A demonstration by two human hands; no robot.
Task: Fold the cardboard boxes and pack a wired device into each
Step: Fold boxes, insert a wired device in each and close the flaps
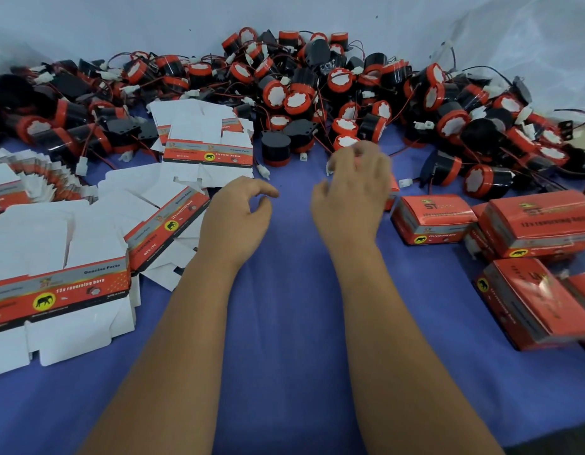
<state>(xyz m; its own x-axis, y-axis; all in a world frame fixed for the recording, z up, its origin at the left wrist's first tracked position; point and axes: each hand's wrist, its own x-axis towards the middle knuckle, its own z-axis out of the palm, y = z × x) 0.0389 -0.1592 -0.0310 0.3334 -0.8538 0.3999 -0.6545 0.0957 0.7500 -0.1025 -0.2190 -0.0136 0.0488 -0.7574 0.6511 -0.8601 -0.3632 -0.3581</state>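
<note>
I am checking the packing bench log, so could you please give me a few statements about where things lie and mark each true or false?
1. The flat unfolded cartons lie to the person's left. True.
2. The closed red boxes sit on the person's left. False: they are on the right.
3. The pile of red-and-black wired devices lies beyond both hands. True.
4. The left hand grips a carton. False: it holds nothing.
5. The cloth under the hands is green. False: it is blue.
</note>
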